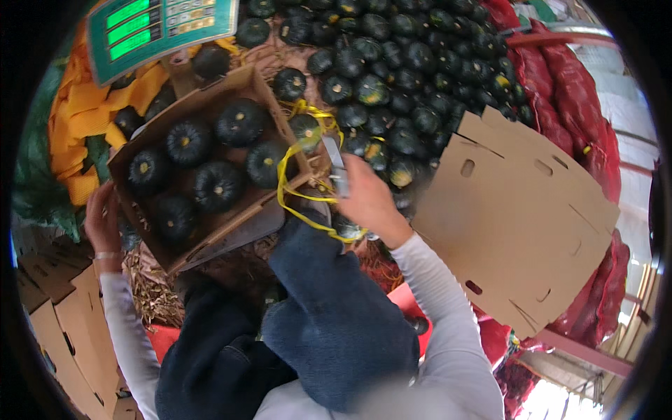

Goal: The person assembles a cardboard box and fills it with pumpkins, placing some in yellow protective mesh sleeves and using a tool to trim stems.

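Observation:
An open cardboard box (231, 220) sits tilted before me on a grey scale platform (247, 233). Inside it lie several dark green squashes (188, 143), spaced apart. My left hand (103, 223) holds the box's left side, some fingers hidden by the wall. Off the box's right end, my right hand (367, 194) grips a grey hand tool (338, 168) with a flat metal blade; its exact kind is unclear. Loops of yellow plastic strapping (286, 181) hang around the tool and across the box's near right corner.
A scale display (128, 26) with lit green digits stands beyond the box. A large squash heap (409, 79) fills the back right. Flat cardboard (525, 220) lies to the right, beside red mesh sacks (583, 100). Folded cartons (79, 325) stand at lower left.

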The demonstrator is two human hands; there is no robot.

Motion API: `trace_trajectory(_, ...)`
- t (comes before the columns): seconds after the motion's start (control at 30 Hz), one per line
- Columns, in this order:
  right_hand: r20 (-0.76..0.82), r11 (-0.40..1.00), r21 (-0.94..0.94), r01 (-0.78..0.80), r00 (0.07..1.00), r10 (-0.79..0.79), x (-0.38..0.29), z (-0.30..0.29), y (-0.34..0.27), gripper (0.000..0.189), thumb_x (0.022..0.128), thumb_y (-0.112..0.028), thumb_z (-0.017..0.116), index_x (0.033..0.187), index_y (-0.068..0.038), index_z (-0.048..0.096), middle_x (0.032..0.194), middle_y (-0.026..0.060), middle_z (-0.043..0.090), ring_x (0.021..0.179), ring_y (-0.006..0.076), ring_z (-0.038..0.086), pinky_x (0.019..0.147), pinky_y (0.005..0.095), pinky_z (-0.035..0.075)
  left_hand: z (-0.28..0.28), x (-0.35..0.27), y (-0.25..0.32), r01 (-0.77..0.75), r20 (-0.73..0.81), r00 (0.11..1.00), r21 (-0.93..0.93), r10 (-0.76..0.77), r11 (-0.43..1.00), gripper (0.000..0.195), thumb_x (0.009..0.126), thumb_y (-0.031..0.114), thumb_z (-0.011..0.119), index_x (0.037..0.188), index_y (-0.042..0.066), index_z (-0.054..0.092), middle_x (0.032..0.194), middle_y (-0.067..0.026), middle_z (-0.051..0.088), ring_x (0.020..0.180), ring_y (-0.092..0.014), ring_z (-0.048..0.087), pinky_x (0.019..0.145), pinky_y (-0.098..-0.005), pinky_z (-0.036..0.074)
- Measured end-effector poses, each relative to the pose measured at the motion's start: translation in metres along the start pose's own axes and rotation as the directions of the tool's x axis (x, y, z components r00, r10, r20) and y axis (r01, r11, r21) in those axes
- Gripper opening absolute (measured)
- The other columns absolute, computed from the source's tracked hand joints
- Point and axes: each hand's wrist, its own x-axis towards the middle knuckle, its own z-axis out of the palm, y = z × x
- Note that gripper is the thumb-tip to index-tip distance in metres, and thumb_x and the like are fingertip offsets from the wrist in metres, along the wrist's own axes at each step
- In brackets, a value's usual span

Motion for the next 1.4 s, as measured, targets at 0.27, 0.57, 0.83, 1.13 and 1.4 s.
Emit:
trace_trajectory(0.27,0.08,0.781,-0.459,-0.425,0.855,0.512,-0.116,0.02,0.161,0.06,0.076,-0.028,0.066,0.125,-0.002,0.043,0.119,0.0212,0.046,0.115,0.0392,0.042,0.095,0.0537,0.035,-0.047,-0.141,-0.092,0.336,0.067,0.94,0.013,-0.336,0.942,0.021,0.094,0.005,0.053,0.114,-0.001,0.057,0.111,-0.0086,0.056,0.104,-0.018,0.054,0.091,-0.0285,0.044)
trace_trajectory(0.57,-0.451,0.707,-0.373,-0.6,0.784,0.427,0.126,-0.055,0.279,0.052,0.074,-0.024,0.071,0.12,-0.009,0.05,0.123,0.0214,0.043,0.109,0.0456,0.043,0.089,0.0527,0.042,-0.077,-0.205,-0.048,0.44,0.131,0.856,0.325,-0.5,0.837,0.033,0.089,0.01,0.057,0.121,0.001,0.052,0.12,-0.0109,0.05,0.11,-0.022,0.051,0.092,-0.0311,0.044)
trace_trajectory(0.83,-0.334,0.794,-0.337,-0.506,0.852,0.402,0.199,-0.055,0.279,0.052,0.076,-0.035,0.067,0.115,-0.003,0.055,0.125,0.0228,0.049,0.119,0.0425,0.043,0.091,0.0563,0.04,-0.063,-0.189,-0.025,0.526,0.217,0.78,0.281,-0.587,0.803,0.029,0.089,0.007,0.054,0.117,0.003,0.054,0.114,-0.0086,0.052,0.103,-0.021,0.055,0.088,-0.0301,0.046)
trace_trajectory(1.13,-0.036,0.93,-0.33,-0.161,0.987,0.158,0.234,-0.013,0.187,0.075,0.063,-0.038,0.079,0.126,-0.013,0.048,0.119,0.0277,0.048,0.105,0.0445,0.054,0.091,0.0446,0.045,-0.025,-0.137,0.008,0.449,0.285,0.785,0.352,-0.551,0.821,0.033,0.083,-0.001,0.053,0.116,0.002,0.052,0.115,-0.0112,0.053,0.106,-0.024,0.054,0.088,-0.0321,0.047)
trace_trajectory(1.4,-0.115,0.952,-0.047,-0.302,0.949,0.295,0.178,-0.048,0.227,0.068,0.063,-0.036,0.08,0.123,-0.017,0.054,0.115,0.0233,0.053,0.103,0.0403,0.055,0.087,0.0446,0.046,-0.041,-0.157,0.008,0.511,0.266,0.758,0.325,-0.595,0.796,0.031,0.086,0.003,0.054,0.117,0.004,0.055,0.117,-0.0089,0.053,0.106,-0.021,0.055,0.083,-0.0287,0.048)
